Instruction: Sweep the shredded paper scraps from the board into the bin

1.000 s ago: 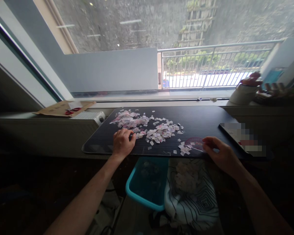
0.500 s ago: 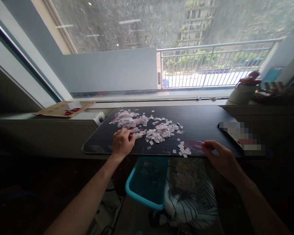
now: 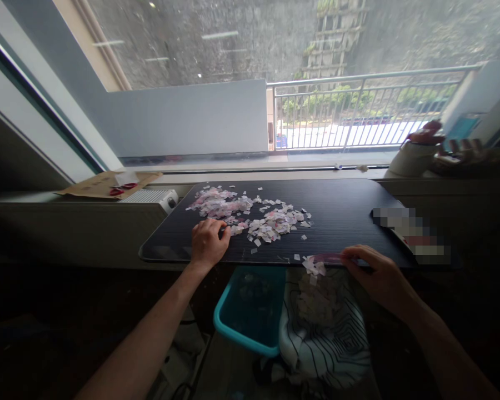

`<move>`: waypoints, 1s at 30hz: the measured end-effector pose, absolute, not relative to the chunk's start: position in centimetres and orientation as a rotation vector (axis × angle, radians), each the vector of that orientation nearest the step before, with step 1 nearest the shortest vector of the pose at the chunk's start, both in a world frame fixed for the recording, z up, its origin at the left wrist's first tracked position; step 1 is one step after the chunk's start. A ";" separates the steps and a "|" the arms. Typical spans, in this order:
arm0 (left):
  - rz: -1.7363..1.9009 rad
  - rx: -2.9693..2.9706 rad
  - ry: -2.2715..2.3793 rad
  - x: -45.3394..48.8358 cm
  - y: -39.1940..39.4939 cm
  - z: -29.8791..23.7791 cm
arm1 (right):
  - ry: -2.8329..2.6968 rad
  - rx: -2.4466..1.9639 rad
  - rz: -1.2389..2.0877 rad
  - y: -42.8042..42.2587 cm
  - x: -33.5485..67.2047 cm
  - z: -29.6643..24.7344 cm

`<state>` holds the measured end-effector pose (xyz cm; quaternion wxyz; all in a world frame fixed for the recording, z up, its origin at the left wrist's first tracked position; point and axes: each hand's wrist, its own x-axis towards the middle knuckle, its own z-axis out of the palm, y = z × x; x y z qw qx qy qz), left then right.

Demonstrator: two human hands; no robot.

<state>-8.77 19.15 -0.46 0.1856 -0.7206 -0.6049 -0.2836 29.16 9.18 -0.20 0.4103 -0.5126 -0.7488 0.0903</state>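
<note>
My right hand (image 3: 369, 266) pinches a translucent pink plastic strip (image 3: 328, 258) at the table's front edge. The strip's far end is against a small clump of paper pieces (image 3: 315, 265), some of which hang over the edge. My left hand (image 3: 209, 240) rests on the dark table (image 3: 337, 205) with its fingers curled; whatever they hold, if anything, is hidden. Beside it lie a pinkish heap of paper pieces (image 3: 219, 203) and a whiter heap of paper pieces (image 3: 275, 223). Below the edge, a striped cloth-like bag (image 3: 345, 344) holds more paper pieces.
A turquoise bin (image 3: 245, 343) stands left of the bag, under the table edge. A pixelated flat object (image 3: 412, 233) lies at the table's right. Red-handled scissors (image 3: 123, 189) rest on brown paper (image 3: 89, 186) at the left, near a radiator (image 3: 150, 198). A window is behind.
My right hand has drawn the plastic strip toward me and down, pushing the small clump of paper over the front edge; a piece shows above the bag. The left hand has stayed still.
</note>
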 end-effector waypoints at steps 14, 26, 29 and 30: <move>-0.799 -2.036 -1.691 -8.8 19.1 -0.5 | -1.905 -1.253 0.238 8.9 28.7 -0.4; -0.786 -2.031 -1.688 -8.8 19.1 -0.4 | -1.972 -1.141 0.248 10.4 26.9 -0.3; -0.786 -2.033 -1.698 -8.8 19.1 -0.5 | -1.985 -1.128 0.239 9.4 27.9 -0.4; -0.786 -2.033 -1.701 -8.8 19.1 -0.5 | -1.978 -1.128 0.223 9.2 28.1 -0.4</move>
